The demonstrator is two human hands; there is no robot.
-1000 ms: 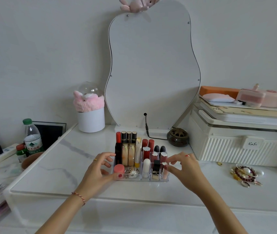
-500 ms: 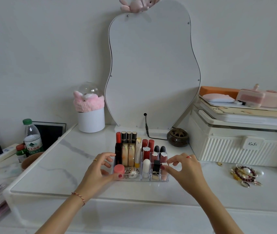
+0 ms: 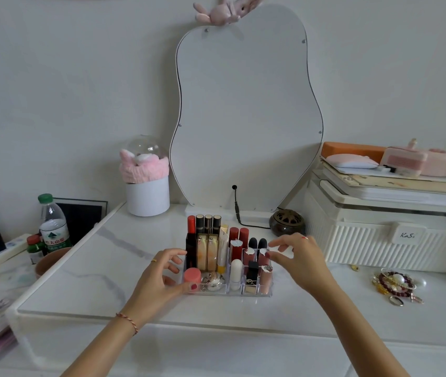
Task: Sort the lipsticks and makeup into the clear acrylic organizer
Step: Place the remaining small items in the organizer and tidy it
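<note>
- Centrally, low in the frame, a clear acrylic organizer [image 3: 254, 293] sits on a white marble-patterned table [image 3: 102, 270] with grey veining and a glossy top.
- Upright lipsticks fill its compartments: dark red tubes [image 3: 239, 235] at the back, black-capped ones [image 3: 257, 243] beside them, a white tube [image 3: 236, 270] nearer the front.
- At the organizer's left side stand two gold rectangular cases [image 3: 207, 251]; a round pink-lidded pot [image 3: 192, 275] occupies the front left corner.
- The left hand [image 3: 159, 278], wearing a gold ring, has its thumb against the organizer's front left edge, fingers loosely curled just beside the side wall; whether they touch it I cannot tell.
- The right hand [image 3: 298, 259] hovers at the organizer's right side, fingers bent above a mauve lipstick [image 3: 264, 258]; a firm pinch cannot be confirmed.
- Behind, against the plain white wall, leans a pear-shaped white-framed mirror [image 3: 246, 118].
- Left of the mirror stands a white cylindrical box with a pink fluffy headband [image 3: 145, 183].
- At right, a cream ribbed storage case [image 3: 379, 248] carries stacked items; beaded jewellery [image 3: 395, 284] lies in front of it.
- At far left, a green-capped water bottle [image 3: 52, 224] stands on a lower surface.
</note>
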